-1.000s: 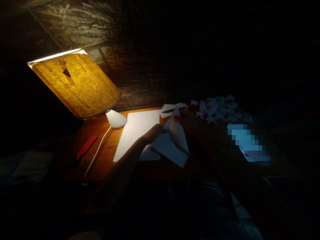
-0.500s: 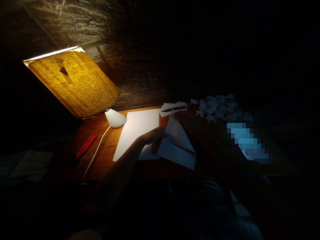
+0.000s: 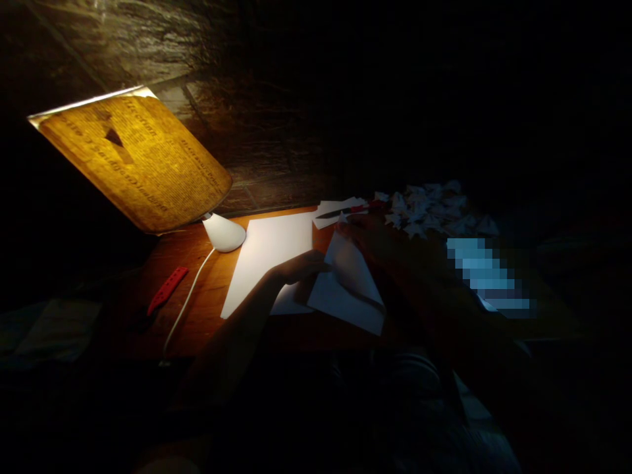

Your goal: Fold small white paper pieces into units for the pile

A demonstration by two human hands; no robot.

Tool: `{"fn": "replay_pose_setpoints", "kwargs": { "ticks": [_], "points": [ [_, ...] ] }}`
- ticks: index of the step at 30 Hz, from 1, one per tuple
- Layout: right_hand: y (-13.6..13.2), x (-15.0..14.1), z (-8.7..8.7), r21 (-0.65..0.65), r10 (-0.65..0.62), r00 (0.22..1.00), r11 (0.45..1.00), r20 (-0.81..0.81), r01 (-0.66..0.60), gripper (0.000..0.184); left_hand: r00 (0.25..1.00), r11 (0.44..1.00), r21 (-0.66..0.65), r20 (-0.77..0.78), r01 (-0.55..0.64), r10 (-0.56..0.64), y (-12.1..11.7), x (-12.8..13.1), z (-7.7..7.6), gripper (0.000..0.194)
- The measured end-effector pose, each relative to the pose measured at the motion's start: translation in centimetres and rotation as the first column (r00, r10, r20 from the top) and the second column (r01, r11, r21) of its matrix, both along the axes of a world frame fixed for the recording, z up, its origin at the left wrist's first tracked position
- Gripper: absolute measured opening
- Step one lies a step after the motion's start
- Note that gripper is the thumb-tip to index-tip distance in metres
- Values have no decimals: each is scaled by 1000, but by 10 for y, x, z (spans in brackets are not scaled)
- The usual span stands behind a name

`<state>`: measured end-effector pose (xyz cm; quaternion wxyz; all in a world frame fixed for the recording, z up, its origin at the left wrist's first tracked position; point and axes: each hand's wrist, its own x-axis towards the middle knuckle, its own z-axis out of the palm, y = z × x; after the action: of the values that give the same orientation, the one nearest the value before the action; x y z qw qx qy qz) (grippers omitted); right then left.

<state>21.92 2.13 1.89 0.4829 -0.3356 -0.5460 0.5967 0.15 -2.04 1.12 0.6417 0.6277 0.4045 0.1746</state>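
A partly folded sheet of white paper (image 3: 345, 299) lies at the front of the wooden table, a flap turned up across its upper right side. My left hand (image 3: 302, 265) grips this sheet at its left edge, fingers close together. At the sheet's far tip, my right hand (image 3: 356, 229) pinches the folded corner; much of that hand is lost in shadow. Left of the sheet, under the lamp light, rest flat blank white papers (image 3: 276, 240), partly covered by my left hand and forearm.
A lamp with a printed shade (image 3: 143, 161) leans at the left on a white base (image 3: 224, 234) with a cord. Near it lies a red-handled object (image 3: 168, 289). Behind are a knife (image 3: 336, 212) on small papers and a heap of folded paper pieces (image 3: 427, 207). A pixelated glowing screen (image 3: 486, 273) lies right.
The view has shifted slightly. Both hands stay on the folded sheet, and its raised flap lies a little flatter than before.
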Motion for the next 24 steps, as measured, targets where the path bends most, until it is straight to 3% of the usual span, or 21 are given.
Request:
{"fn": "replay_pose_setpoints", "kwargs": {
  "ticks": [10, 16, 24],
  "points": [
    [-2, 0, 8, 5, -82, 997, 997, -14, 82, 40, 999, 997, -74, 42, -14, 17, 0, 0, 3, 40],
    [-5, 4, 13, 17, -57, 996, 998, -63, 58, 36, 995, 998, -51, 96, 24, -19, -2, 1, 8, 39],
    [-5, 3, 12, -34, -109, 990, 994, -84, 107, 37, 999, 998, -37, 6, 52, -51, -2, 1, 6, 52]
  ]
}}
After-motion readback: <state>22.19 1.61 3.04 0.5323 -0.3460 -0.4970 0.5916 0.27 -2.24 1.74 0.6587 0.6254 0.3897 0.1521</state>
